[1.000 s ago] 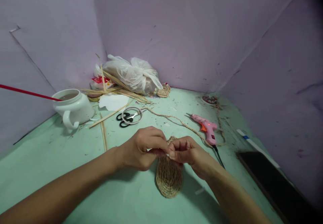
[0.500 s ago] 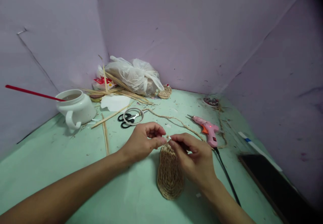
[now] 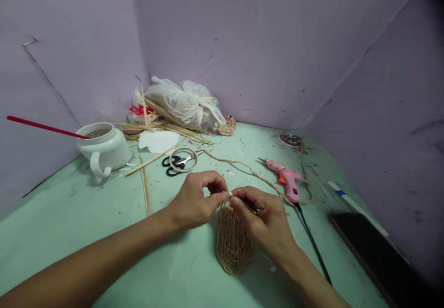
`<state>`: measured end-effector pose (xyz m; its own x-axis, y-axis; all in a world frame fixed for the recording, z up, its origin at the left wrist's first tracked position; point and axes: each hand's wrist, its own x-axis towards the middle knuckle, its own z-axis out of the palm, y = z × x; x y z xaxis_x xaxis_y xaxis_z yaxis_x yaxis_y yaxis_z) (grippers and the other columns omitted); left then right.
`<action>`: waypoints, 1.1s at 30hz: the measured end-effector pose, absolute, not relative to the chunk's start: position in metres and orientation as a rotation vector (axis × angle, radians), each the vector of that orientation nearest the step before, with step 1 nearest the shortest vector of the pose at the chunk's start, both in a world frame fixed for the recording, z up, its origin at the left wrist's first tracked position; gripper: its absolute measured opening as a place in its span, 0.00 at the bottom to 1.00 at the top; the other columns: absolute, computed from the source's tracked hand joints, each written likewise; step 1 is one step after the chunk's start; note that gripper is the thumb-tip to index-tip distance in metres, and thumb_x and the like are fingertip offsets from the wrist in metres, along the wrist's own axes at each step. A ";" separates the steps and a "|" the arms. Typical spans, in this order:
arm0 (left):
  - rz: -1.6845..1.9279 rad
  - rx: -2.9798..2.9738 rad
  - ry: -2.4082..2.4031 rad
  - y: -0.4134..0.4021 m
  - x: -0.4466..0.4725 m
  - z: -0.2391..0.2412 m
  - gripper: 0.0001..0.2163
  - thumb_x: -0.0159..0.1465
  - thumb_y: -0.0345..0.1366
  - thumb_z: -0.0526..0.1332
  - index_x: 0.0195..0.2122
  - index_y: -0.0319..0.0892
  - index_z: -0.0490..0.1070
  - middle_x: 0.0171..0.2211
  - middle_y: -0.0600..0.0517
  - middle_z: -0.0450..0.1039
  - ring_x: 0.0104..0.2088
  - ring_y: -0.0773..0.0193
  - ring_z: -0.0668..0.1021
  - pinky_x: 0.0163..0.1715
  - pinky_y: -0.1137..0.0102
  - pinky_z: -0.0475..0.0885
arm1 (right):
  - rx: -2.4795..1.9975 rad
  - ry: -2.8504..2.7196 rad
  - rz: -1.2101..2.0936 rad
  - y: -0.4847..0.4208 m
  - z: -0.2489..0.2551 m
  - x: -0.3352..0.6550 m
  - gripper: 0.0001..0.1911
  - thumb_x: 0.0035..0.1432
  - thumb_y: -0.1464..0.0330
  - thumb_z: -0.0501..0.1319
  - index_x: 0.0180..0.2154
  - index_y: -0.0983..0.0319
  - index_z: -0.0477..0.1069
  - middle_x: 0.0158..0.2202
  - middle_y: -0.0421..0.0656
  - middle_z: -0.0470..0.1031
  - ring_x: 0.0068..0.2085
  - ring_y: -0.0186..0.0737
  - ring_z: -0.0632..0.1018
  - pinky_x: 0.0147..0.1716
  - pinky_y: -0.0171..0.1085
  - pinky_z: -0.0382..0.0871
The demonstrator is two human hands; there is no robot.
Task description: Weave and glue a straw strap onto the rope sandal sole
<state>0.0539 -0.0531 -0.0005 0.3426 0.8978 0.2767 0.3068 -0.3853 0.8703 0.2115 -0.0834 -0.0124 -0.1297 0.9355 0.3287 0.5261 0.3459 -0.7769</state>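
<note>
An oval woven straw mat lies flat on the green table in front of me. My left hand pinches the mat's far edge with thumb and forefinger. My right hand meets it there, its fingertips pinched on a thin pale strand at the same edge. The fingertips of both hands touch over the mat's top end. A twisted straw cord runs from the mat's far end back across the table.
A pink glue gun with a black cable lies right of my hands. Black scissors and a metal ring lie behind. A white pot with a red stick stands left. Loose straws and a plastic bag are at the back; a dark slab lies right.
My right hand has turned from above the mat to its right side, and both hands' fingertips have closed together again on the mat's far edge.
</note>
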 end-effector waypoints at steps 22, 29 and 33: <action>0.803 2.132 1.162 -0.052 0.046 0.001 0.18 0.63 0.41 0.51 0.19 0.38 0.65 0.16 0.56 0.62 0.20 0.70 0.65 0.21 0.75 0.60 | -1.393 -1.873 0.672 -0.080 -0.018 0.213 0.09 0.56 0.67 0.55 0.30 0.61 0.74 0.24 0.41 0.75 0.26 0.37 0.73 0.25 0.33 0.62; 0.715 2.304 1.160 -0.053 0.052 -0.014 0.17 0.63 0.38 0.48 0.18 0.39 0.62 0.16 0.57 0.58 0.19 0.70 0.62 0.21 0.74 0.57 | -1.371 -2.009 0.487 -0.084 -0.017 0.211 0.09 0.56 0.69 0.55 0.30 0.61 0.74 0.24 0.42 0.75 0.25 0.36 0.71 0.24 0.33 0.59; 0.882 2.511 0.993 -0.051 0.050 -0.018 0.13 0.63 0.33 0.47 0.23 0.39 0.64 0.21 0.53 0.64 0.23 0.68 0.67 0.25 0.73 0.62 | -1.391 -1.959 0.506 -0.083 -0.017 0.211 0.10 0.56 0.69 0.54 0.29 0.61 0.73 0.22 0.41 0.73 0.23 0.35 0.70 0.23 0.33 0.58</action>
